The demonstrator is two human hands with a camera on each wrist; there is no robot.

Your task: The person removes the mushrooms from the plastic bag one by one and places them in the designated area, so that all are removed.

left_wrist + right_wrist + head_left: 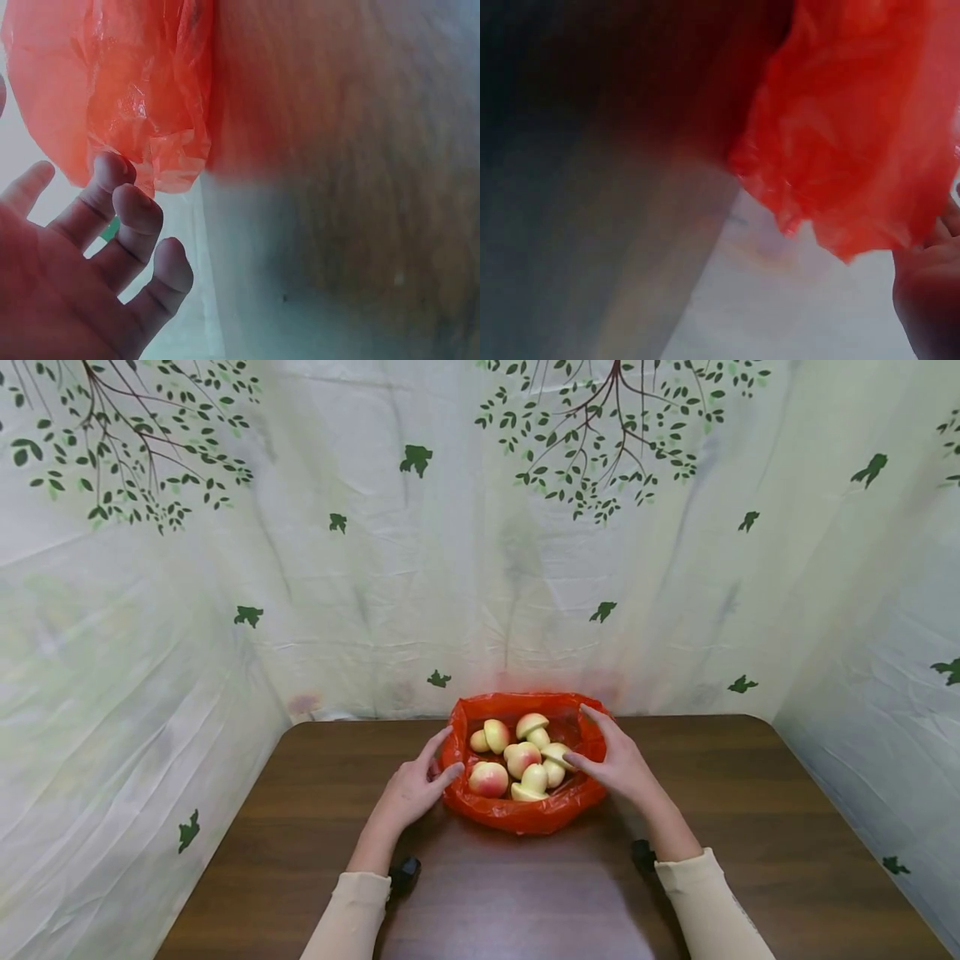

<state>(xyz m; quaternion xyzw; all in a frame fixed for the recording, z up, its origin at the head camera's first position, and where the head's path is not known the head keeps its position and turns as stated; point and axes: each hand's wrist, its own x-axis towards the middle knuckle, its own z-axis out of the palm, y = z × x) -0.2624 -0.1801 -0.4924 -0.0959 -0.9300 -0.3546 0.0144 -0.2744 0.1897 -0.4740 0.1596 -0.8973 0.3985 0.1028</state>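
A red plastic bag (517,820) with its mouth spread wide stands on the table. Inside lie several cream mushroom-shaped pieces (488,779), some blushed pink-red. At the bag's left rim is my left hand (408,789), thumb and fingers spread apart. In the left wrist view its loosely bent fingertips lie against or just beside the bag (135,90); contact is hard to tell. My right hand (628,766) spans the right rim, its thumb over the mushroom pieces. The right wrist view shows the bag (847,150) hiding most of that hand (934,292).
The brown wooden table (750,827) has its far edge just behind the bag. A pale curtain (360,635) printed with leaves encloses the back and both sides. Small black devices (406,875) sit at both wrists.
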